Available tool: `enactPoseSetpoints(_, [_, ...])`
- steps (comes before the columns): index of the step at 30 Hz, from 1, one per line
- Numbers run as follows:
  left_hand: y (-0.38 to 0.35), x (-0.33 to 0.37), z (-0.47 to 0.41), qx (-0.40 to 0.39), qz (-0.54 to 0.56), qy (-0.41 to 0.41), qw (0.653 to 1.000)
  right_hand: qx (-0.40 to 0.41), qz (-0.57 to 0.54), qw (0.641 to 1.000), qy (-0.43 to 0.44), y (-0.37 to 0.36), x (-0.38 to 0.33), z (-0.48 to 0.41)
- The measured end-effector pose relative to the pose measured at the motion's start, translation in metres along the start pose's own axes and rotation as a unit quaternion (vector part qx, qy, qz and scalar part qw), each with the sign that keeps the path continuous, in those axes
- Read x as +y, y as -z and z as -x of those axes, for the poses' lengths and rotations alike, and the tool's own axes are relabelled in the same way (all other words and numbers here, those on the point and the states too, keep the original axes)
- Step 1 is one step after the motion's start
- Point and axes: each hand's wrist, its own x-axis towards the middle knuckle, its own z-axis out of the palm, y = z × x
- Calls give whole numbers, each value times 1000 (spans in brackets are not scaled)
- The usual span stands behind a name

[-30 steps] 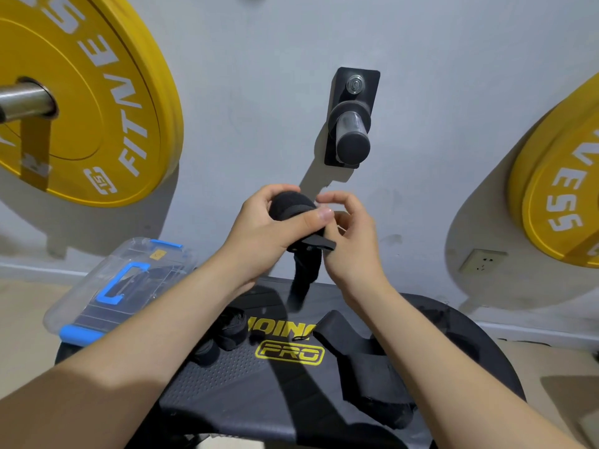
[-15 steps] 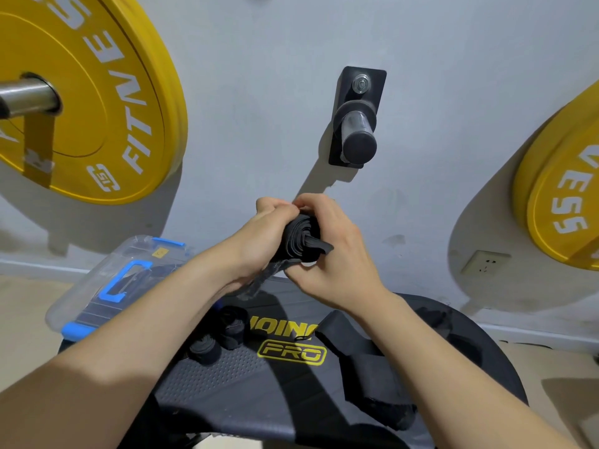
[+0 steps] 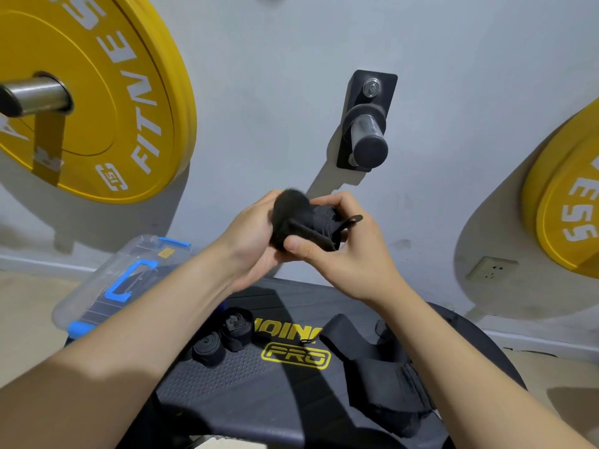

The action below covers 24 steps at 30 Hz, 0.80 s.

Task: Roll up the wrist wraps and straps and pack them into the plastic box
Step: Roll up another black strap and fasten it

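Both hands are in the middle of the frame, up in front of the grey wall. Together they hold one black wrist wrap that is rolled into a fat bundle. The left hand is curled around the left side of the bundle. The right hand is curled around the right side, with its thumb pressed on the bottom of the roll and its fingers bent over the top. A small black tab sticks out of the roll to the right.

The plastic box is see-through with blue clips. It sits at the left of the frame, at the far left end of the black bench.

Two small rolled wraps lie side by side on the bench, below the left arm. A pile of loose black straps lies on the bench at the lower right, under the right arm.

A big yellow weight plate hangs at the upper left. Another yellow plate is at the right edge. A black peg sticks out of the wall above the hands.
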Motion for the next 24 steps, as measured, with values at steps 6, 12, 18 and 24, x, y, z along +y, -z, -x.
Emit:
enactPoseSetpoints(6, [-17,-14,-2,59,-188,-114,974,27,-150,987,-57,-4,1,-6])
enactPoseSetpoints(12, [-8,-26,-7,84,-426,-205,877,-52,-315,928,-194,-9,-1,-2])
enactPoseSetpoints(18, [-3,-23,-4,52,-428,-180,884,-267,-319,850,-322,5,8,4])
enactPoseSetpoints(24, [2,-30,6,-63,-435,-165,883,-417,-308,810,-272,-3,18,9])
